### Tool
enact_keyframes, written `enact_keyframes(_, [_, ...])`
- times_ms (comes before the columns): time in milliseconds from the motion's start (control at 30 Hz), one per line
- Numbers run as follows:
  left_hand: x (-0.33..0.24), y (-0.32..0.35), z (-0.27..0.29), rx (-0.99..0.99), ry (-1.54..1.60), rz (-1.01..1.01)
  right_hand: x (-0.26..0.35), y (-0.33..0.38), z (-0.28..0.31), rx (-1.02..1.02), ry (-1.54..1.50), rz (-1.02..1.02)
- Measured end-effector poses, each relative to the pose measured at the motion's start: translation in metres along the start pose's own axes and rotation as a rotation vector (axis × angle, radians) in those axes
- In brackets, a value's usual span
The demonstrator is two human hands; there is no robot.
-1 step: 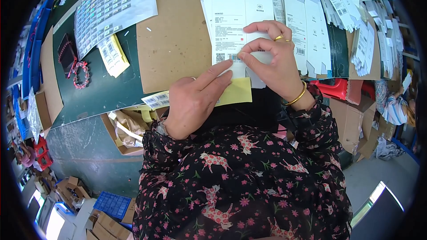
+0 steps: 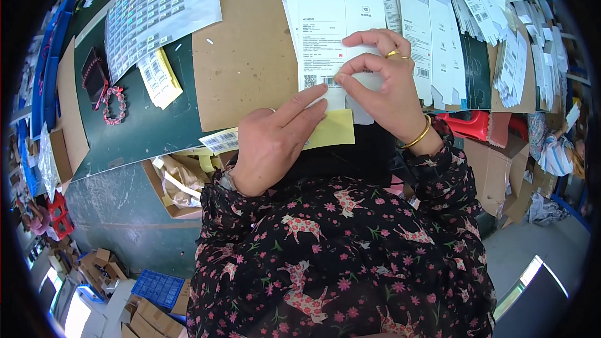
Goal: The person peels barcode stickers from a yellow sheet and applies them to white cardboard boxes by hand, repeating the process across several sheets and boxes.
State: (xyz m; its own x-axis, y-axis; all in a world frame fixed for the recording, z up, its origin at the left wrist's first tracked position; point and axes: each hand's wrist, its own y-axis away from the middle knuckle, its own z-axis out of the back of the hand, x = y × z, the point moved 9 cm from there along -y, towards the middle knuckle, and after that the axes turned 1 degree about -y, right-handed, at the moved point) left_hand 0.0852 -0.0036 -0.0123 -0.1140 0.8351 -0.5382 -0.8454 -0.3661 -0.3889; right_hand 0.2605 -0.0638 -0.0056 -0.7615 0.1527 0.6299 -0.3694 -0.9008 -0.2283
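Note:
A flat, unfolded white carton (image 2: 322,31) with printed text lies on top of others in front of me. At its lower part, my right hand (image 2: 382,75) pinches thumb and index finger together at the edge of a small barcode label (image 2: 330,81). The index and middle fingertips of my left hand (image 2: 272,141) rest on the carton just below that label. A yellow-backed label sheet (image 2: 335,128) runs beneath my left hand, showing on both sides at the table's front edge. The left thumb is hidden; the hand appears to grip the sheet.
More flat white cartons (image 2: 432,44) fan out to the right over brown cardboard (image 2: 244,44). Left on the green table (image 2: 138,131) are a sticker sheet (image 2: 156,15), yellow-backed labels (image 2: 159,81), a dark phone (image 2: 94,78) and a beaded bracelet (image 2: 114,106). An open box (image 2: 178,184) stands below.

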Motion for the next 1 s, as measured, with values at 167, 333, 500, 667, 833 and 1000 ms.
enact_keyframes(167, [0.000, 0.001, 0.000, -0.013, 0.015, 0.007, 0.010, 0.004, -0.001, -0.017, 0.099, 0.042])
enact_keyframes(333, [0.000, 0.001, 0.001, -0.018, 0.008, 0.010, 0.011, -0.001, -0.003, -0.027, 0.130, -0.011])
enact_keyframes(500, [0.000, 0.001, 0.000, -0.018, 0.043, 0.032, 0.012, -0.002, -0.009, -0.053, 0.221, 0.022])
enact_keyframes(667, [0.001, 0.002, 0.001, -0.032, 0.067, 0.032, 0.004, -0.003, -0.005, -0.052, 0.103, 0.085])
enact_keyframes(833, [0.010, 0.002, 0.009, -0.058, 0.160, 0.183, 0.000, 0.004, 0.014, -0.203, -0.085, 0.049])
enact_keyframes(1000, [0.015, 0.005, 0.009, -0.076, 0.159, 0.288, -0.024, 0.037, 0.023, -0.263, 0.122, -0.129])
